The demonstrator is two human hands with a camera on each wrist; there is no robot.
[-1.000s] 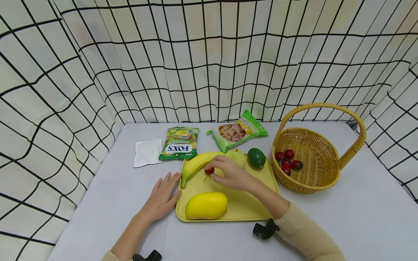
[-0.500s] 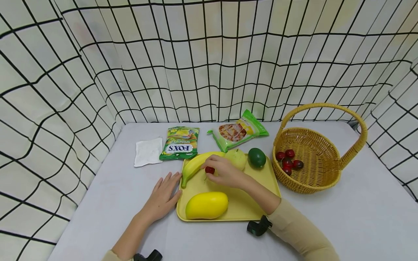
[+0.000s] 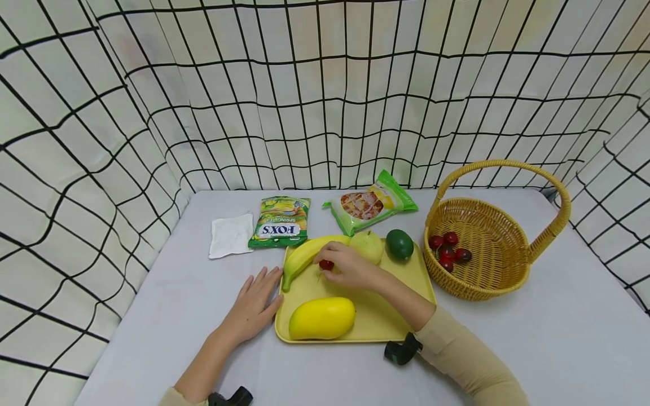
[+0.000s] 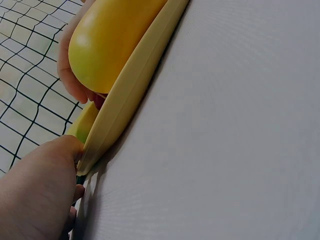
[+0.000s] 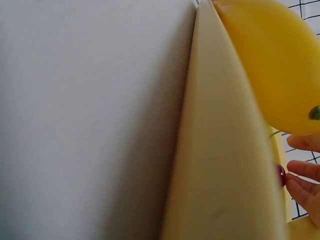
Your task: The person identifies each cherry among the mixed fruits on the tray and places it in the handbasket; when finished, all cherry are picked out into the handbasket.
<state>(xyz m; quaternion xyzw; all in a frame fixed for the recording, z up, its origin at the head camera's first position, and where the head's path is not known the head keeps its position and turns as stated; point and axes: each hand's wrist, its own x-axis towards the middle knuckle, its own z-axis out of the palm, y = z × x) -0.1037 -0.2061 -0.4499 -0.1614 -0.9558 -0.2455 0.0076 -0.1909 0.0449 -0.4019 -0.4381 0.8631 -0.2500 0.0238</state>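
Over the yellow tray [image 3: 383, 321], my right hand [image 3: 352, 269] pinches a dark red cherry [image 3: 326, 264] by its sides, with its thin stem hanging toward me. In the right wrist view the cherry [image 5: 281, 175] shows at the fingertips [image 5: 295, 180]. My left hand [image 3: 254, 307] lies flat on the cloth, with its fingers spread and touching the tray's left edge. On the tray are a banana [image 3: 304, 256] behind the cherry, a yellow mango [image 3: 322, 319] in front, a pale green pear [image 3: 369, 245] and a dark green avocado-like fruit [image 3: 399, 245].
Right of the tray stands a wicker basket [image 3: 500, 276] with a tall handle, holding several cherries [image 3: 447, 255]. Behind the tray lie a green FOX'S candy bag [image 3: 280, 223], a green-and-white snack packet [image 3: 363, 206] and a white square packet [image 3: 231, 235]. Black-lined netting surrounds the table.
My right hand and forearm have shifted slightly left, with the cherry still between the fingers. The left hand stays where it was.
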